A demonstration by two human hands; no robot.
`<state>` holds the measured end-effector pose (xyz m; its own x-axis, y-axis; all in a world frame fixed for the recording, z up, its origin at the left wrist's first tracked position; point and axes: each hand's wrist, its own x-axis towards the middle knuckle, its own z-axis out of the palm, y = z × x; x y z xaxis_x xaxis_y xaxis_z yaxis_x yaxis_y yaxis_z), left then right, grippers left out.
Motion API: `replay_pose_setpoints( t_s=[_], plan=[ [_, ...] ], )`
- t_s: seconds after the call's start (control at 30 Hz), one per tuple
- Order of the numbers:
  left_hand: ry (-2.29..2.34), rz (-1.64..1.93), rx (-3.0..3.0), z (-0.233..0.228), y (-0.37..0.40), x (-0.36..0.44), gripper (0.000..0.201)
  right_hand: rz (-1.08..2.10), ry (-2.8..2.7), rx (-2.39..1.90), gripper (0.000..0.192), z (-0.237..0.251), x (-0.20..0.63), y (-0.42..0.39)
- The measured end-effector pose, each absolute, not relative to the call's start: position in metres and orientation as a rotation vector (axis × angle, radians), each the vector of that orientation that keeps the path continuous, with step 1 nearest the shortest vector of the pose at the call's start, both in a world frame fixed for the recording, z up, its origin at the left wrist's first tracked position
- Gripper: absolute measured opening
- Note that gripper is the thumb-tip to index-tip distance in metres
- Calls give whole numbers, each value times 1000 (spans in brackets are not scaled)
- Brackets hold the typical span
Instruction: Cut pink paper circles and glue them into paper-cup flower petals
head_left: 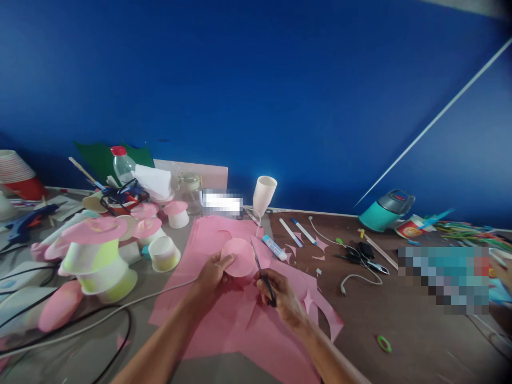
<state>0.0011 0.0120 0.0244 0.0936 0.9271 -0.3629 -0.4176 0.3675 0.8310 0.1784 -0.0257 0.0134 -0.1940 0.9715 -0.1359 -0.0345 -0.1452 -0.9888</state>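
left hand [213,272] pinching pink paper disc [239,257], right hand [280,293] gripping scissors [262,272], paper-cup mushrooms [100,250] left, cables [356,261] right

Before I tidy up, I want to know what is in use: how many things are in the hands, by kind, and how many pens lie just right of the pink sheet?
Pink paper circles, in the left hand: 1
Scissors, in the right hand: 1
Pens on the table: 2
Total: 4
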Motion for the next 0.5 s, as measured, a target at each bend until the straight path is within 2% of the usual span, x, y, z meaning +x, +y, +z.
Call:
replay_pose_setpoints(
  t_s=[0.5],
  plan=[
    [1049,1124,606,33,11,0,32,1501,-1206,-1196,41,14,179,-25]
  ],
)
